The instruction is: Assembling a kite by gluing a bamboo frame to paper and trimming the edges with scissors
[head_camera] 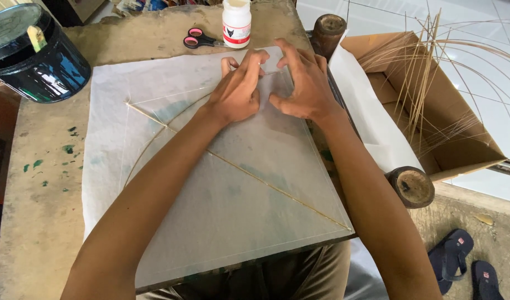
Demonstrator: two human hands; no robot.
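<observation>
- Showing a kite under construction: a sheet of thin white paper (pixel 227 211) lies flat on a worn, paint-flecked table (pixel 44 211), with a frame of thin bamboo sticks (pixel 266 183) laid on it.
- The long straight spine runs diagonally from the left corner to the near right corner; a curved cross-stick bows across it at the left; both appear already set in place.
- The paper edges along the near and right sides look folded over a line, which suggests those borders are finished.
- The left hand (pixel 238 91) and the right hand (pixel 302 86) work side by side at the far corner, fingertips curled and pinching the paper edge there; whether they hold a string as well cannot be told.
- The far corner therefore appears to be the part in progress; the far-left border looks unfolded.
- A white glue bottle (pixel 236 22) and pink-handled scissors (pixel 199 39) stand just beyond the sheet; a cardboard box of spare bamboo strips (pixel 427 94) sits to the right.
</observation>
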